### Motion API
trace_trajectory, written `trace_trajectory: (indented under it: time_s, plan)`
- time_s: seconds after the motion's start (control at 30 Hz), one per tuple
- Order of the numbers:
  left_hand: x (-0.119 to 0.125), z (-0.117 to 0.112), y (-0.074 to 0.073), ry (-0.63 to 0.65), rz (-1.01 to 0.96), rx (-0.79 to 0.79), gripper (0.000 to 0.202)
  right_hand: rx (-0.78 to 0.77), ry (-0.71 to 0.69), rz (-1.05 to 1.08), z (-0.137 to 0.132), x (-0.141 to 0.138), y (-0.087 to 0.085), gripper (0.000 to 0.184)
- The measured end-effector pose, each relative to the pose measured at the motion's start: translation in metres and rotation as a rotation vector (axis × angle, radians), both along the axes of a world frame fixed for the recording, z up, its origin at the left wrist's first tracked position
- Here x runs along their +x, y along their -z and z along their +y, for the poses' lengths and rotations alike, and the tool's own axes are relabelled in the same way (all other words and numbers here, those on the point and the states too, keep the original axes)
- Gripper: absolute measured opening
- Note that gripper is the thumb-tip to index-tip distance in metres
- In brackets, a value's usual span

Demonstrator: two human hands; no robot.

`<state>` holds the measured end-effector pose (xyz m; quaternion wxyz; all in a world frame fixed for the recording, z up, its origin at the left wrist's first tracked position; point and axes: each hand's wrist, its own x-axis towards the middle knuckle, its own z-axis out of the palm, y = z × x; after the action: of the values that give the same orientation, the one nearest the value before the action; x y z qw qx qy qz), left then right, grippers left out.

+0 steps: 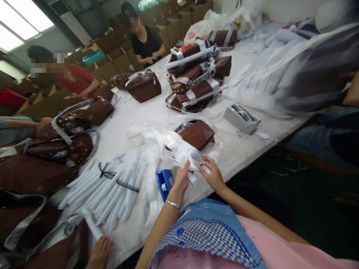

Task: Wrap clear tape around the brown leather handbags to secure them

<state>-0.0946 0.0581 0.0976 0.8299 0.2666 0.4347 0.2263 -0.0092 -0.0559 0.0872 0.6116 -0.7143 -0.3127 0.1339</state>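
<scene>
White wrapping sheet (171, 144), thin and crumpled, lies bunched at the front of the table. With thumb and fingers closed, my left hand (183, 178) pinches its near end. My right hand (212, 175) is just to the right, fingers curled at the sheet's edge; whether they grip it is hard to tell. Behind the sheet sits a brown handbag (198, 133), partly covered by it. A blue tape dispenser (165, 183) stands beside my left wrist.
Bundled white tubes (112, 190) lie to the left, near brown handbags (36, 160). Wrapped bags (193, 82) are stacked at the back. A grey tape dispenser (241, 117) stands near the right edge. Another person's hand (101, 252) is at lower left; other people work across the table.
</scene>
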Motion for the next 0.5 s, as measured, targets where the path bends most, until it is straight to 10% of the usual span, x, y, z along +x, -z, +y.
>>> trace_trajectory:
  time_s: [0.2,0.5]
  plan:
    - [0.004,-0.003,0.004,-0.048,-0.013,-0.001,0.029,-0.031,-0.124,0.172,0.008,-0.009,-0.003,0.056]
    - [0.001,-0.001,-0.005,0.024,-0.114,-0.085,0.045,-0.009,-0.095,-0.228,0.006,-0.012,-0.009,0.020]
